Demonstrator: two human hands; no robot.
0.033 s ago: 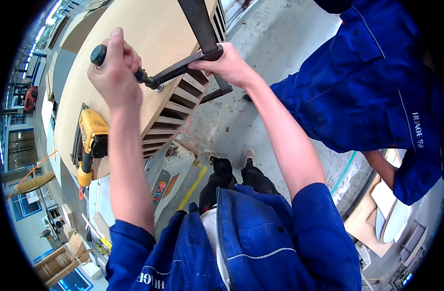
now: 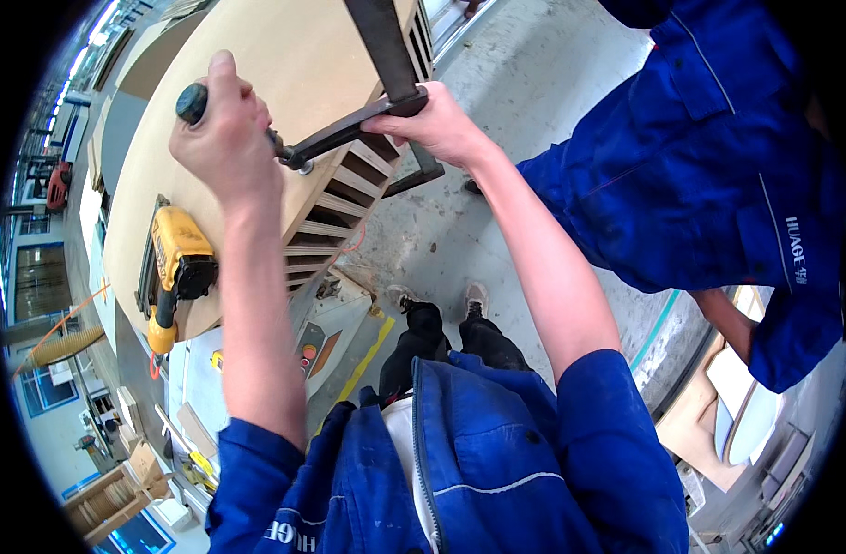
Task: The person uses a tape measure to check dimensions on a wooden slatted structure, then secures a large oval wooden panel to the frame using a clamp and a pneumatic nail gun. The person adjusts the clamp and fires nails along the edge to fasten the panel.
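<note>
My left hand (image 2: 222,138) is closed around the dark handle (image 2: 191,103) of a bar clamp (image 2: 349,126), thumb pointing up. Steadying the clamp's sliding arm near the steel bar is my right hand (image 2: 439,125), fingers wrapped round it. The clamp's screw foot (image 2: 306,167) sits at the top face of a large curved wooden workpiece (image 2: 275,69), near its slatted edge (image 2: 344,185). Its lower jaw (image 2: 421,177) shows beside the slats. A yellow and black nail gun (image 2: 181,251) lies on the workpiece, left of my left forearm.
Close on the right stands another person in blue workwear (image 2: 663,157). Boards and cut panels (image 2: 719,415) lie behind that person at lower right. A control panel with coloured buttons (image 2: 312,355) is below the workpiece. A ribbed hose (image 2: 67,346) and shelving line the left side.
My left hand and forearm have shifted slightly right, with the clamp handle still in the grip. The right hand has barely moved.
</note>
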